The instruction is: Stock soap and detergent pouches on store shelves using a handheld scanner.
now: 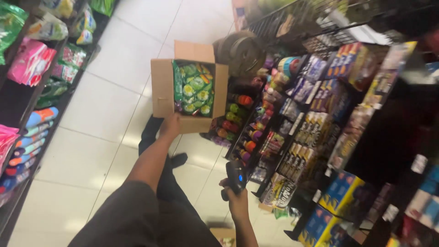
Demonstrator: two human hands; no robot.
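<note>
in a shop aisle with a pale tiled floor [105, 91] and full shelves [320, 105] on both sides, the person's left hand [170, 126] grips the bottom edge of an open cardboard box [162, 87] of green snack bags [194, 89], held up over the floor, while the right hand [238, 201] is closed around a black scanner [236, 176].

A brown carton [163, 89] at centre holds green packets [194, 89]. Pink and green bags [31, 60] fill the left shelves. Blue boxes [344, 194] stand low on the right, under purple and yellow ones [315, 89].
</note>
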